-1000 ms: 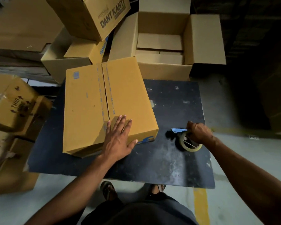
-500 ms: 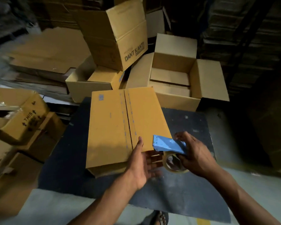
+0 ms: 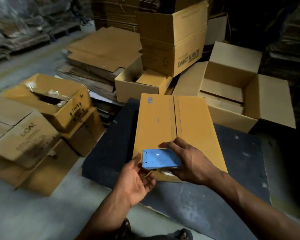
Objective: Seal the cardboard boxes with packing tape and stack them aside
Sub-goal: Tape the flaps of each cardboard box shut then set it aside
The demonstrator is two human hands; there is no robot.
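Observation:
A closed yellow cardboard box (image 3: 156,129) lies on a dark board (image 3: 232,170), its two top flaps meeting at a centre seam. My right hand (image 3: 190,163) grips a blue tape dispenser (image 3: 160,158) above the box's near end. My left hand (image 3: 137,181) is palm up just under the dispenser's left end, with its thumb touching the blue plate and its fingers loosely spread. The tape roll is mostly hidden beneath the dispenser and my right hand.
Open boxes stand behind the board, one at the right (image 3: 241,94) and a "DANT KANTI" box (image 3: 177,42) tilted on others. Flattened cardboard (image 3: 100,54) is piled at the back left. Worn boxes (image 3: 42,118) crowd the left side on the concrete floor.
My right hand lifted the tape dispenser off the board and carried it left over the box's near end. My left hand left the box top and turned palm up beneath the dispenser.

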